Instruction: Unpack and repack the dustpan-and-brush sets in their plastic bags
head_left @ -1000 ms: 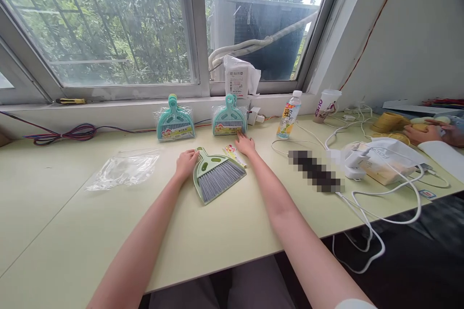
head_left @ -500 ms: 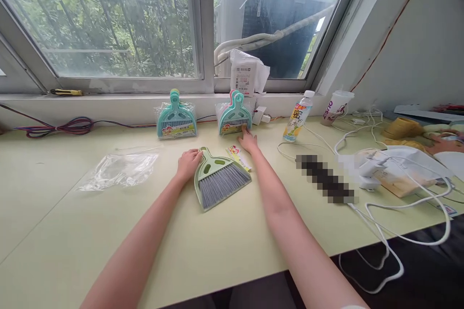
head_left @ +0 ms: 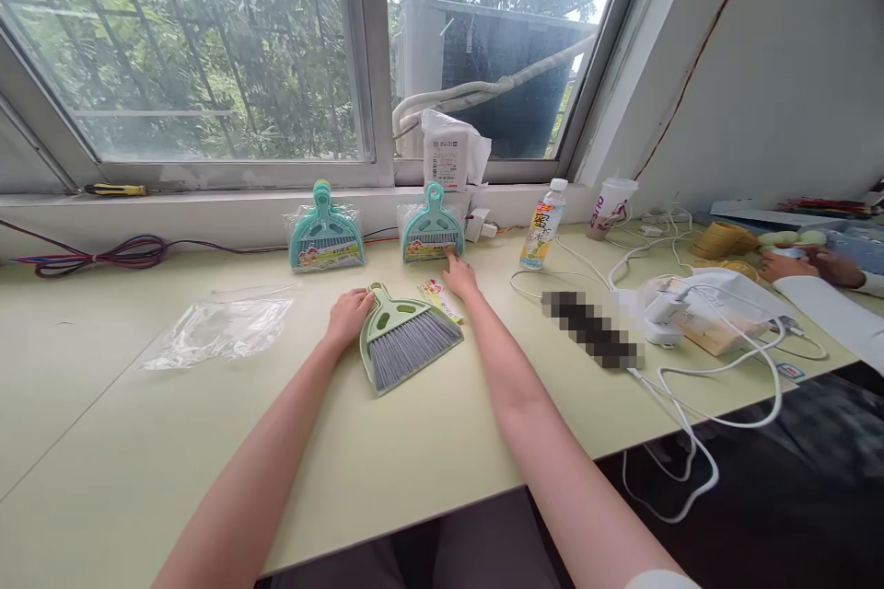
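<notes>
My left hand [head_left: 350, 317] rests on the table with its fingers closed at the handle of a light green dustpan [head_left: 367, 352]. A brush with grey bristles [head_left: 414, 347] is nested in that dustpan and lies flat. My right hand [head_left: 459, 276] reaches forward with fingers stretched out, its fingertips touching the lower right corner of a teal dustpan-and-brush set [head_left: 434, 225] in clear wrapping. That set stands upright against the sill wall. A second wrapped teal stack [head_left: 326, 228] stands to its left. Between my hands lies a loose printed label card [head_left: 440, 299].
Clear plastic wrapping [head_left: 221, 331] lies on the left. Bundled wires [head_left: 103, 258] run along the wall. To the right are a drink bottle [head_left: 542, 225], a cup [head_left: 611, 207], white cables [head_left: 691, 373] and a blurred-out dark object [head_left: 590, 329]. Another person's hands [head_left: 794, 265] work at far right.
The pink and teal edges behind the right wrapped set are now lined up behind its front piece. My right hand stays at its corner. The view has shifted; the other person's hands show more.
</notes>
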Available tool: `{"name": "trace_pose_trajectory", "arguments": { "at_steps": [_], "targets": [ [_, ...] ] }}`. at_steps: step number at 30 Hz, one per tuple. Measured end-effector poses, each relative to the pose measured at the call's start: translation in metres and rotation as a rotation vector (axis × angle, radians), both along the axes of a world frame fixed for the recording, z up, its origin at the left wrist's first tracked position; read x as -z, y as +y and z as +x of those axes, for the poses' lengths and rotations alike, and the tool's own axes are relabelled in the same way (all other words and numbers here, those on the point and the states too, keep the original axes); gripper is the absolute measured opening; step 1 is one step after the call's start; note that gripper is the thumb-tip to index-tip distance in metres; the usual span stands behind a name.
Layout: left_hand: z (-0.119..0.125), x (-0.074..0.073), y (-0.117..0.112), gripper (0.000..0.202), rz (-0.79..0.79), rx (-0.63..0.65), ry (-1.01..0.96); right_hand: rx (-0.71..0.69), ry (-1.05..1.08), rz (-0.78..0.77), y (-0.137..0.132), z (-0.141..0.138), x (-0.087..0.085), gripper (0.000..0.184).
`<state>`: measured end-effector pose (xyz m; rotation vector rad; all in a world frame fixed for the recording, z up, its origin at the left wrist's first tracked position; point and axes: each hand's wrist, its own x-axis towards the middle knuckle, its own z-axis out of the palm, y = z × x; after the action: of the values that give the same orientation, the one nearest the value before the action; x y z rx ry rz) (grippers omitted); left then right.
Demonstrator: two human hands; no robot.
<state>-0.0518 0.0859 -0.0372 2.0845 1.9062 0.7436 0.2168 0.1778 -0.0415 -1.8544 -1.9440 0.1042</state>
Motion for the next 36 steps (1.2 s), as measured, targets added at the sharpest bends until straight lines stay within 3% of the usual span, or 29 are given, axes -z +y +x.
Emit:
{"name": "trace_pose_trajectory", "arguments": {
  "at_steps": [8, 27, 33, 36],
  "targets": [
    [-0.001, -0.002, -0.001, 0.054, -0.004, 0.006, 0.016, -0.016, 0.008, 0.006, -0.015, -0.004, -0.006, 0.059],
    [0.0, -0.001, 0.001, 0.056, -0.005, 0.007, 0.025, -0.17, -0.07, 0.101, -0.019, -0.01, -0.006, 0.057],
    [0.0, -0.002, 0.0, 0.056, -0.014, -0.005, 0.041, -0.172, 0.102, 0.185, -0.017, -0.01, -0.009, 0.038],
    [0.0, -0.003, 0.0, 0.056, -0.013, 0.009, 0.035, -0.184, 0.252, 0.125, -0.016, -0.007, -0.012, 0.033]
  ]
}}
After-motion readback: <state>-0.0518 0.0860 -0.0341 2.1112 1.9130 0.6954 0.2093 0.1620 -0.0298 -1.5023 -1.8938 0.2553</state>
